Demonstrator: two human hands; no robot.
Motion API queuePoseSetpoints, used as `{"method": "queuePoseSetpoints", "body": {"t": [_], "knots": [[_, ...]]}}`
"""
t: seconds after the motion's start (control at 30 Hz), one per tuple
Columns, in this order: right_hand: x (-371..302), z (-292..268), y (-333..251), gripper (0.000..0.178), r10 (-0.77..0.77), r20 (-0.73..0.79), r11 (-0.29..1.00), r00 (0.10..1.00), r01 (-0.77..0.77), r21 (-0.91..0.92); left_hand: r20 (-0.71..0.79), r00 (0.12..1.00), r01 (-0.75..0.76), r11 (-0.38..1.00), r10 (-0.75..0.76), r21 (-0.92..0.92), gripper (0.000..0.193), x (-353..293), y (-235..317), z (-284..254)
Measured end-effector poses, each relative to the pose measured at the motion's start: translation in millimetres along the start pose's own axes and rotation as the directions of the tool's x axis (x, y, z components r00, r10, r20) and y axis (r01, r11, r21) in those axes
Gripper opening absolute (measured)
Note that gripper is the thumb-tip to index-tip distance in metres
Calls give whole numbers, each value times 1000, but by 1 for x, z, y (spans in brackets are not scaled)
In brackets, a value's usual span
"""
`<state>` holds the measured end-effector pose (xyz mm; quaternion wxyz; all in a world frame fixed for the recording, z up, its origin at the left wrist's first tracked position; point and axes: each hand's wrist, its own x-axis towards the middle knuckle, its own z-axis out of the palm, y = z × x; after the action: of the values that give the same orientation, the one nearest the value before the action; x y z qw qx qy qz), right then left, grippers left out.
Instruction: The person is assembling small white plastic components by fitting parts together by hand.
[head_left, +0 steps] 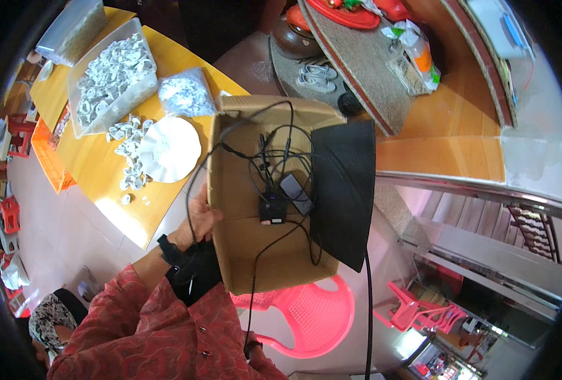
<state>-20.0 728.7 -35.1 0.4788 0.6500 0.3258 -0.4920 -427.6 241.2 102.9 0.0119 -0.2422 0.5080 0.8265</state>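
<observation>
An open cardboard box [236, 247] fills the middle of the view. My left hand [200, 216] grips its left edge, with a black strapped device [195, 272] on that wrist. Inside the box lie tangled black cables [287, 155], a small black box-shaped device [272, 209] and a grey phone-like slab [296, 194]. A flat dark panel [344, 190] covers the box's right side. Black cables run out over the rim and downward. Below the box, my right forearm [255, 351] shows with a black wristband; that hand's fingers are hidden.
On the yellow table [129, 212] at left are a clear bin [151, 82] of small white pieces, a filled plastic bag [186, 93] and a white scalloped plate [170, 149]. A pink chair [319, 316] stands beneath the box. A person in a patterned cap [53, 320] is at lower left.
</observation>
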Motion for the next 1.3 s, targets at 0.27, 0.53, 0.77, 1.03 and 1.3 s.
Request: {"method": "queuePoseSetpoints", "body": {"t": [0.27, 0.53, 0.77, 1.03, 1.3], "knots": [[-231, 214, -202, 37, -674, 392, 677, 625, 736, -10, -119, 982, 188, 705, -147, 684, 92, 6, 39, 29], [-301, 291, -264, 53, -590, 490, 770, 642, 631, 100, -161, 987, 73, 886, 2, 457, 100, 48, -17, 44], [-256, 236, -365, 44, -772, 354, 150, 528, 693, -705, -243, 949, -94, 915, 202, 393, 102, 75, -51, 99], [-237, 244, -433, 46, -822, 206, 494, 530, 845, -203, -199, 956, -125, 913, 216, 388, 84, 124, -128, 76], [-195, 258, -491, 46, -845, 259, 381, 468, 867, -322, -334, 939, 104, 860, 80, 499, 26, 111, -134, -59]]}}
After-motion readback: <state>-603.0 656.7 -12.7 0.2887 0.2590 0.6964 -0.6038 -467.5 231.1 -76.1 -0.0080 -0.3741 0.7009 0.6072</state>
